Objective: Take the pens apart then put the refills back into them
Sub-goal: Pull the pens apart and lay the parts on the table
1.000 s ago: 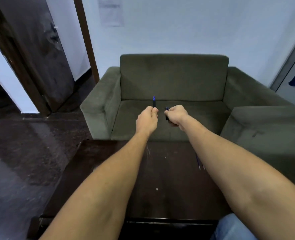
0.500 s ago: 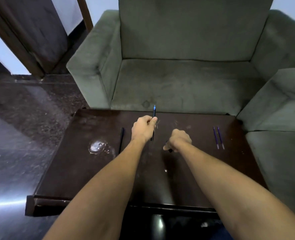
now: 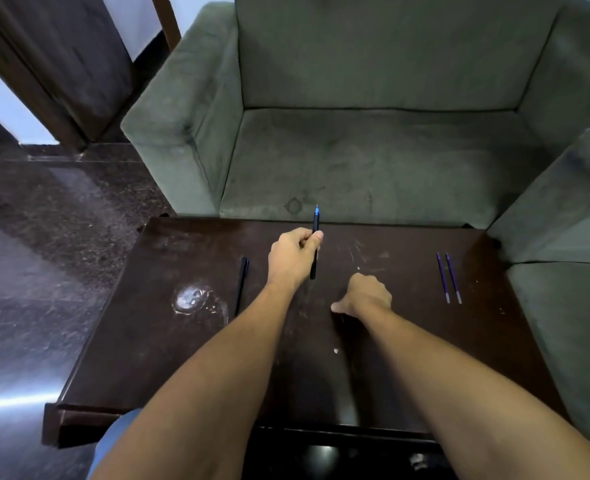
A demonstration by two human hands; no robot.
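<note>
Sofa point(image 3: 373, 98): grey-green upholstery, stood behind the table, a second cushioned piece at the right edge.

Table point(image 3: 182, 358): dark wood, low, scuffed top, with a pale round smear point(image 3: 190, 298) on its left part.

Left hand point(image 3: 292, 254): raised over the table's far middle, fingers closed around a pen.

Right hand point(image 3: 366, 295): curled into a loose fist low over the table's centre, thumb tip pointing left; whether anything lay inside the fist could not be told.

Pen in the left hand point(image 3: 316, 223): dark barrel, held nearly upright, blue tip uppermost and projecting above the knuckles, lower end showing below the hand.

Second pen point(image 3: 241, 285): dark, lay flat on the table left of the left hand, just right of the smear, lengthwise away from the person.

Refills point(image 3: 448, 277): two thin blue-violet rods, lay side by side and nearly parallel on the table's right part, well apart from both hands.
</note>
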